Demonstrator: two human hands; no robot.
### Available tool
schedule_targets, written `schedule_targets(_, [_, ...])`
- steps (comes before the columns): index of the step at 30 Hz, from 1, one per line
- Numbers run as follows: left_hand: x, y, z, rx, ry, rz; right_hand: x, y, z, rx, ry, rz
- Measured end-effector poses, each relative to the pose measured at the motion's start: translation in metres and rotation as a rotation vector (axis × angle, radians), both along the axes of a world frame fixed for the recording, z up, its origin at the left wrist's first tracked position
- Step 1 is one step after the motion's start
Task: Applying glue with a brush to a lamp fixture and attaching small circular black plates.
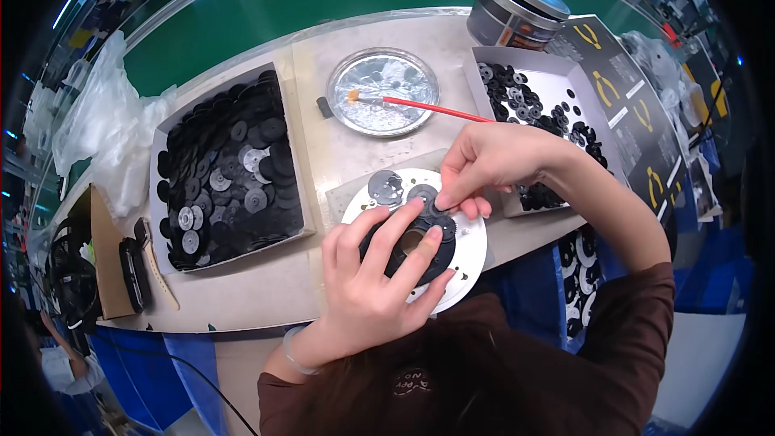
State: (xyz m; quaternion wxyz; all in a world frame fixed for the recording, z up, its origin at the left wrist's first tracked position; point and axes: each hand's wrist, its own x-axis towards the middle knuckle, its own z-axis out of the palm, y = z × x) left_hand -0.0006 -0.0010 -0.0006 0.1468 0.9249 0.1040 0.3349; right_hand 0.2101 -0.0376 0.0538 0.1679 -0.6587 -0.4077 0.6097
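Note:
A round white plate lies on the table in front of me, with a black ring-shaped part and dark gears on it. Fingers spread, my left hand rests over this assembly, its fingertips on the black parts. At the plate's far side, the thumb and fingers of my right hand are pinched at the edge of a small black gear, partly covering it. Beside it on the plate sits a grey, shiny disc. Part of the assembly is hidden under my left hand.
A box of black gear discs stands at left; a box of smaller gears at right. Behind are a shiny round lid, a red-handled brush lying across it, and a tin. Plastic bags lie far left.

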Motion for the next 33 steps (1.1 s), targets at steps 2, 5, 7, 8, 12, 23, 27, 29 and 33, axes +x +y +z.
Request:
schedule_targets(2, [0.0,0.001,0.001,-0.017,-0.01,-0.013,-0.004,0.003,0.004,-0.056,-0.037,0.013])
schedule_targets(5, [0.002,0.001,-0.001,-0.031,-0.036,-0.014,-0.003,0.003,0.002,-0.073,-0.001,0.001])
schedule_targets(7, [0.003,0.001,-0.001,-0.04,-0.051,-0.016,-0.001,0.002,-0.003,-0.072,0.021,-0.005])
schedule_targets(8, [0.003,0.0,-0.002,-0.035,-0.052,-0.014,-0.001,0.002,-0.004,-0.07,0.042,-0.016])
schedule_targets(12, [0.003,-0.001,-0.002,-0.033,-0.05,-0.01,-0.003,-0.001,-0.006,-0.057,0.059,-0.035])
schedule_targets(23, [0.003,-0.003,0.0,0.01,-0.036,0.006,-0.006,-0.007,-0.008,0.153,0.061,-0.002])
schedule_targets(27, [0.002,-0.002,-0.001,0.015,-0.042,0.001,-0.005,-0.007,-0.007,0.099,0.015,0.003])
schedule_targets(29, [0.003,-0.001,-0.001,0.007,-0.044,-0.01,-0.006,-0.004,-0.005,0.043,-0.034,0.007])
schedule_targets(33, [0.003,-0.003,0.001,-0.004,-0.053,-0.018,-0.009,-0.007,-0.004,0.04,-0.005,-0.017])
